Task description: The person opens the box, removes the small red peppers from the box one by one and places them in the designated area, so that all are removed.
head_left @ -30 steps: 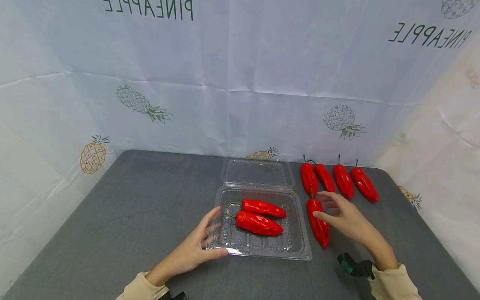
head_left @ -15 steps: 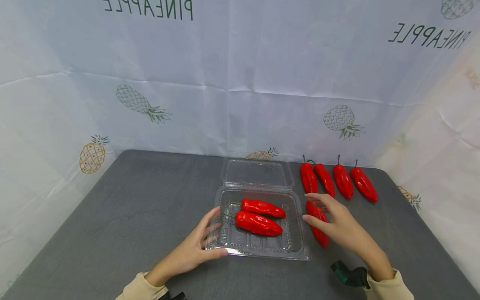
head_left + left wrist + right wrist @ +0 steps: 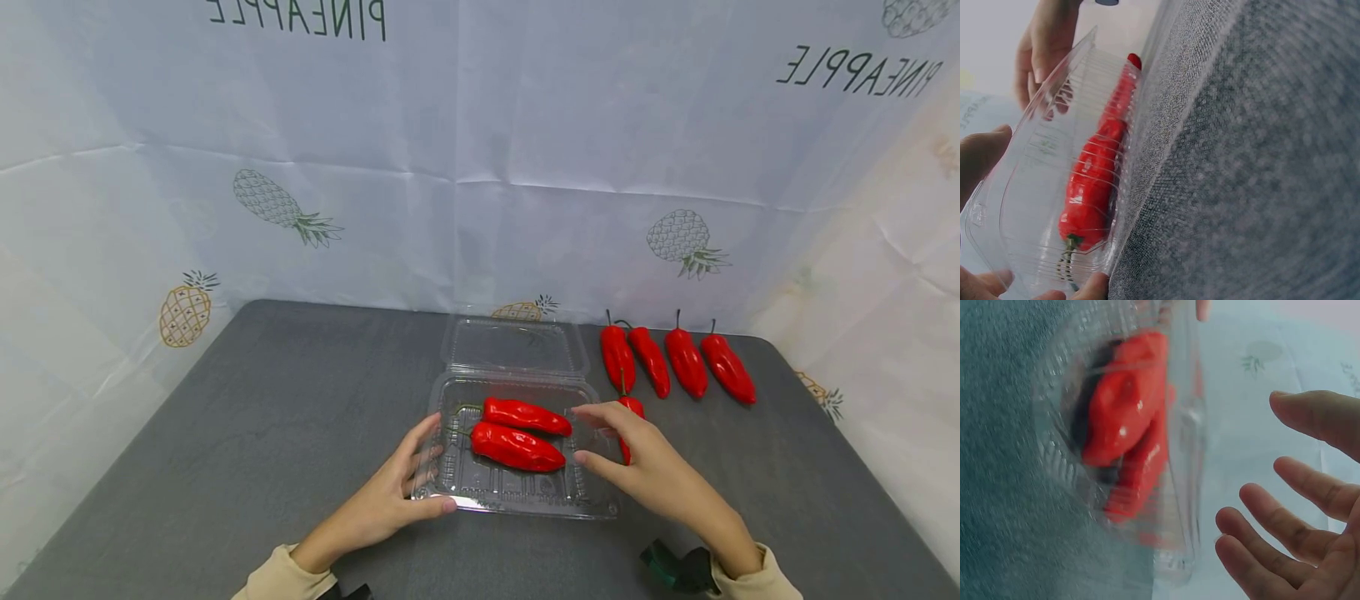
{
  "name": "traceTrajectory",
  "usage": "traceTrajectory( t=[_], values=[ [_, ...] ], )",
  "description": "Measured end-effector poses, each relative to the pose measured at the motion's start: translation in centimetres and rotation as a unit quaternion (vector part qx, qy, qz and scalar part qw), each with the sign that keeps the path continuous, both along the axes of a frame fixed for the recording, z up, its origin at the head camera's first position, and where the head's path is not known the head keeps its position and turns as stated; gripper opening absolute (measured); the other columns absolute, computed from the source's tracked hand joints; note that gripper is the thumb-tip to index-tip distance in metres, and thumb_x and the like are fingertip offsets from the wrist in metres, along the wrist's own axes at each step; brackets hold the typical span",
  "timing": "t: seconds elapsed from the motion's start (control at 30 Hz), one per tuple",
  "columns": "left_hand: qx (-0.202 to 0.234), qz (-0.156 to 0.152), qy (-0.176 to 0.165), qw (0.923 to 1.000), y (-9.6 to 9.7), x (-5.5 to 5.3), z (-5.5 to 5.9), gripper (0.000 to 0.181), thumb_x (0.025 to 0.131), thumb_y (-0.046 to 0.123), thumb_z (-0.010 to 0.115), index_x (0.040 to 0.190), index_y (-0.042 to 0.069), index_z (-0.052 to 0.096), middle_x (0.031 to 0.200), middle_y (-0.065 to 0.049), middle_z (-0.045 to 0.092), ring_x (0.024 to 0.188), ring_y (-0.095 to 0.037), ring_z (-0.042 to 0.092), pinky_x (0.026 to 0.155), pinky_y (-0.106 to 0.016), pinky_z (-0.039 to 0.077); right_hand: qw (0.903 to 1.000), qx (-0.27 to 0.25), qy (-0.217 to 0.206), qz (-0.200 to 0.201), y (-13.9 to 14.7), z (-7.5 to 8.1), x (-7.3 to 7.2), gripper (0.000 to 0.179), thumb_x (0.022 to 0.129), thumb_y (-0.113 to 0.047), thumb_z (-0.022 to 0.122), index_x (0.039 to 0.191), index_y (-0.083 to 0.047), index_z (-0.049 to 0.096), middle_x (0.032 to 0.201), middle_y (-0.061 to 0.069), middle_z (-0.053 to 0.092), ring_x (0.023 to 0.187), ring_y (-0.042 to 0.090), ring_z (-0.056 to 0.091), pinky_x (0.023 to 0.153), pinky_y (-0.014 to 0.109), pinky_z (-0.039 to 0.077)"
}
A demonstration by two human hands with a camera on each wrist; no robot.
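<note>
A clear plastic clamshell container [image 3: 525, 509] lies with its lid [image 3: 517, 346] folded back. Inside its base are two red chili peppers, the rear one [image 3: 525, 416] and the front one [image 3: 517, 448], stems to the left. My left hand [image 3: 390, 492] holds the container's front left corner, thumb on the front rim and fingers along the left wall. Over the right rim hovers my right hand [image 3: 637, 462], holding nothing; its fingers are spread apart in the right wrist view. Beyond that hand lies another red chili pepper [image 3: 632, 406], partly hidden by it.
Several more red chili peppers [image 3: 686, 364] lie in a row at the back right of the dark grey table [image 3: 300, 400]. Behind the table hangs a white cloth [image 3: 390, 225] printed with pineapples. A dark device [image 3: 678, 568] sits at the right wrist.
My right hand has moved left from around the single pepper to above the container's right rim, leaving the pepper on the table. The left hand stays put.
</note>
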State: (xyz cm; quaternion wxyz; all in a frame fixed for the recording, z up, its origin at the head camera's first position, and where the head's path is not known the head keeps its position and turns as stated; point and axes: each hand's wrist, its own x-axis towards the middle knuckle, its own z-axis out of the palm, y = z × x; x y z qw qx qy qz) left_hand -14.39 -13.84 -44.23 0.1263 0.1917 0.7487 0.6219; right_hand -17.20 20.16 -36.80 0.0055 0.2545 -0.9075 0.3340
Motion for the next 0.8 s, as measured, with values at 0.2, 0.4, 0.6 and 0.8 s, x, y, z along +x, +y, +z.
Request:
traceTrajectory(
  t=[0.2, 0.4, 0.6, 0.8],
  values=[
    [0.002, -0.002, 0.001, 1.0, 0.0, 0.0, 0.0, 0.1, 0.087, 0.016, 0.076, 0.159, 0.011, 0.007, 0.165, -0.02, 0.01, 0.146, -0.048, 0.028, 0.114, -0.052, 0.036, 0.9999, -0.003, 0.007, 0.013, -0.8, -0.6, 0.0, 0.046, 0.09, -0.031, 0.073, 0.129, -0.012, 0.059, 0.123, 0.002, 0.064, 0.11, 0.023, 0.062, 0.093, 0.039, 0.057],
    [0.0, 0.0, -0.001, 1.0, 0.0, 0.0, 0.0, 0.1, 0.087, 0.016, 0.076, 0.159, 0.012, 0.007, 0.165, -0.02, 0.01, 0.146, -0.048, 0.028, 0.114, -0.052, 0.037, 0.9995, -0.013, -0.004, 0.027, -1.7, -1.1, -0.1, 0.044, 0.091, -0.031, 0.073, 0.128, -0.012, 0.06, 0.126, 0.0, 0.063, 0.113, 0.024, 0.062, 0.094, 0.044, 0.057],
    [-0.003, 0.003, -0.001, 1.0, 0.0, 0.0, 0.0, 0.1, 0.087, 0.017, 0.077, 0.159, 0.012, 0.007, 0.165, -0.02, 0.011, 0.146, -0.048, 0.029, 0.114, -0.052, 0.037, 0.9983, -0.02, -0.025, 0.049, -2.6, -1.4, -0.3, 0.045, 0.09, -0.028, 0.074, 0.129, -0.013, 0.059, 0.126, 0.001, 0.063, 0.114, 0.024, 0.062, 0.095, 0.045, 0.057],
    [-0.005, 0.005, -0.001, 1.0, 0.1, -0.1, 0.0, 0.101, 0.086, 0.018, 0.077, 0.159, 0.012, 0.007, 0.164, -0.02, 0.011, 0.146, -0.047, 0.029, 0.114, -0.053, 0.036, 0.9972, -0.018, -0.032, 0.065, -3.3, -1.9, -0.8, 0.045, 0.088, -0.022, 0.076, 0.129, -0.014, 0.059, 0.123, 0.003, 0.063, 0.112, 0.023, 0.063, 0.095, 0.045, 0.057]
  ],
)
